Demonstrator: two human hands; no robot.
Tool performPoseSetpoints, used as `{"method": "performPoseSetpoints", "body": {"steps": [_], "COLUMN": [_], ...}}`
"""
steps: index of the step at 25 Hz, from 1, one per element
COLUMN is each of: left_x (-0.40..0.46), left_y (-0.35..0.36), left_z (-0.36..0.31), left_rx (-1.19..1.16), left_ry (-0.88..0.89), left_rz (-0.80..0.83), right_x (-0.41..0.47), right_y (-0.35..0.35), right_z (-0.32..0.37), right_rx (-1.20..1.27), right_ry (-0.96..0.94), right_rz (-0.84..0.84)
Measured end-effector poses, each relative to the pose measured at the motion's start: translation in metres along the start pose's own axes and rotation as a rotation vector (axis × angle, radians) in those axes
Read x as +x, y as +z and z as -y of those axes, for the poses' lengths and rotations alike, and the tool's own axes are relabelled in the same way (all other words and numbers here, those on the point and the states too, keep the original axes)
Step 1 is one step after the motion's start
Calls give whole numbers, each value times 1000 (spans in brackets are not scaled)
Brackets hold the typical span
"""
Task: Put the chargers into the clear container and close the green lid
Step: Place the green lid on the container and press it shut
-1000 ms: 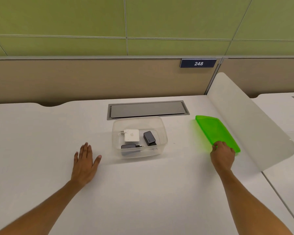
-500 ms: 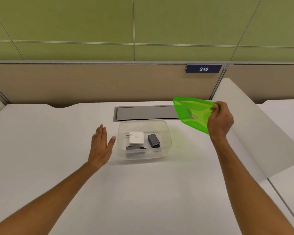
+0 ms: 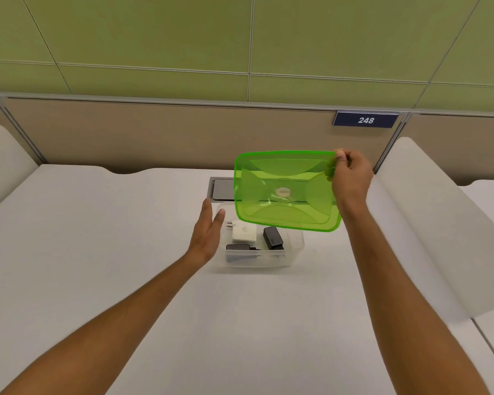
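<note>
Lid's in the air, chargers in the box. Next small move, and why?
Probably lower the green lid flat onto the clear container. The right hand holds it tilted above the open rim, the chargers are already inside, and the left hand waits open beside the container.

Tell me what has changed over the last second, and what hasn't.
The right hand took the green lid by its corner, lifted it off the desk and swung it left; it now hangs tilted above the clear container. The left hand rose from the desk to the container's left side, open. The three chargers stayed inside; the container stayed put.
</note>
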State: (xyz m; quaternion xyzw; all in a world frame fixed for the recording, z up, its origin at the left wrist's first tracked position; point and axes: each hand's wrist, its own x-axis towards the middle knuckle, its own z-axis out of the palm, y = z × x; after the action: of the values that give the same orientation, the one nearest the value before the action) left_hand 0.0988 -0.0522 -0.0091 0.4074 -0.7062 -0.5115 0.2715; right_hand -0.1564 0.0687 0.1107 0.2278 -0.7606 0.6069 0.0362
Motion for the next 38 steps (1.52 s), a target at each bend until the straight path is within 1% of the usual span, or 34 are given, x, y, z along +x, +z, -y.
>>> {"method": "performPoseSetpoints", "body": {"steps": [4,5,8,10,13,16,23,26,29,38], "left_x": [1,2,7,10,15,16,6,6,5,4], "left_y": [5,5,5,4,2,3,22,25,27,26], "left_z": [-4,-2,5,9,13,14,24,32,37,41], "left_rx": [-204,-245,-376,-401,-378,-361,-239,-126,-70,-58], "left_ry": [-47,-55,-128,-163,-213,-244,-307,-313,-305,-246], "left_rz": [9,-3,-54,-71,-104,-128,-108,-94,-82,-61], "right_x": [-11,-15,-24,-29,-35,-40,-51,-55,-55,-51], "right_y": [29,35,50,55,60,60,64,68,72,80], "right_z": [-8,-11,-22,-32,-50,-65,-102,-112,-117,-125], "right_rx": [80,106,111,115,90,-46,-266,-309,-322,-374], "right_ry": [146,185,246,253,266,223,251,266,269,214], "right_rz": [142,146,62,72,196,306,420,444,446,446]}}
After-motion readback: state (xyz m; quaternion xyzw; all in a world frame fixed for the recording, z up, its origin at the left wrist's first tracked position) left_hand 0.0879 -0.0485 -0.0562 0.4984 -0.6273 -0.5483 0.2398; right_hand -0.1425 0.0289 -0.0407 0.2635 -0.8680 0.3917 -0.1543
